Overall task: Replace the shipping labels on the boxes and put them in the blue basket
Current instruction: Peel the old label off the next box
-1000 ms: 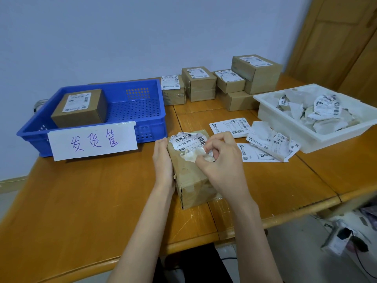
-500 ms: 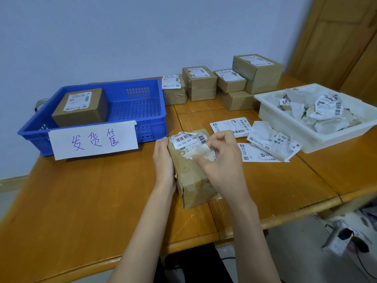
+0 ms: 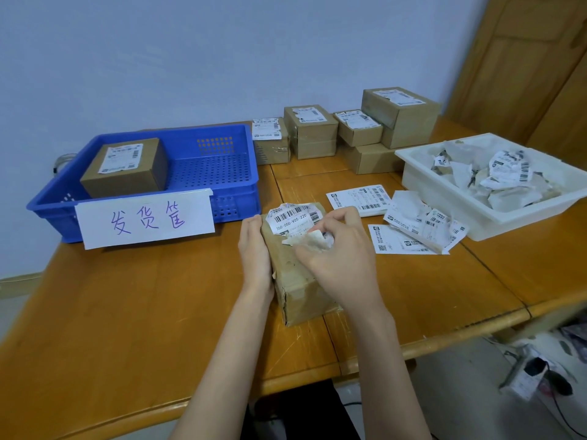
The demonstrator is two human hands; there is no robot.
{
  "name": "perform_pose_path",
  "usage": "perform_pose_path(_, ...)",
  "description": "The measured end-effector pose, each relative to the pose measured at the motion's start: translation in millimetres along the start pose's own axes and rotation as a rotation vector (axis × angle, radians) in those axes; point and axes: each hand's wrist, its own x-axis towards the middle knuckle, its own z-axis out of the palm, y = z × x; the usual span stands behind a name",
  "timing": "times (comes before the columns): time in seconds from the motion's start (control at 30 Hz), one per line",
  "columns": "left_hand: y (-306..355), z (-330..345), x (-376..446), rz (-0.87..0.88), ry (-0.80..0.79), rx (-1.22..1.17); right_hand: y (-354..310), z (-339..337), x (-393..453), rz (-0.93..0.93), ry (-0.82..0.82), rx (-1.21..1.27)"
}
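1. Nearest, the box (image 3: pixel 297 274) being worked on lies on the table (image 3: pixel 127 312) in the middle, just in front of the blue basket (image 3: pixel 203 173). The left hand (image 3: pixel 255 252) presses flat against its left side with straight fingers. The right hand (image 3: pixel 336 258) pinches the torn flap of the old label (image 3: pixel 293 217) on top.
2. Risk: the label is already ragged, so a hard pull would likely tear it into more scraps and leave paper stuck to the cardboard. It could also strip the cardboard's surface, leaving a poor face for a new label.
3. Risk: if the left hand eases off, the box may slide or tip toward the near table edge under the pull.
4. To the right lie about three flat fresh labels (image 3: pixel 359 198), partly buried under peeled scraps (image 3: pixel 422 220); a scrap could be picked up by mistake.
5. One white tray (image 3: pixel 444 188) on the right holds a heap of crumpled old labels, too tangled to count.
6. One blue basket on the left holds one finished box (image 3: pixel 127 169) and carries one handwritten paper sign (image 3: pixel 146 220).
7. Farthest, a group of waiting boxes (image 3: pixel 349 131) stands by the wall: I count six, though stacking may hide more.
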Motion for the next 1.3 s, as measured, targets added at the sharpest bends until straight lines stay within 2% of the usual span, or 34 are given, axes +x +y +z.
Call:
perform_pose_path(0.13,-2,0,1,-0.003,-0.004,-0.011,0,5,2,0.074,0.095,-0.016)
perform_pose_path(0.23,-1,0,0,-0.007,0.001,-0.003,-1,6,2,0.093,0.105,-0.029)
perform_pose_path(0.33,-1,0,0,-0.004,0.011,0.009,-1,0,3,0.06,0.032,0.029)
perform_pose_path(0.47,5,0,0,-0.01,0.005,0.012,-1,-14,-2,0.035,-0.08,0.238)
perform_pose_path(0.57,9,0,0,0.005,-0.014,0.024,6,-17,-10,-0.06,-0.045,0.324)
perform_pose_path(0.63,10,0,0,-0.005,-0.026,0.031,12,-19,-12,-0.081,-0.053,0.333)
perform_pose_path(0.8,14,0,2,-0.041,-0.039,0.046,18,-26,-11,-0.081,-0.201,0.31)
perform_pose_path(1.0,11,0,4,-0.016,-0.045,0.062,21,-21,-7,-0.086,-0.158,0.325)
perform_pose_path(1.13,10,0,5,-0.004,-0.042,0.05,19,-17,-5,-0.027,-0.126,0.368)
perform_pose_path(1.3,8,0,5,0.018,-0.042,0.055,14,1,-3,0.006,0.013,0.257)
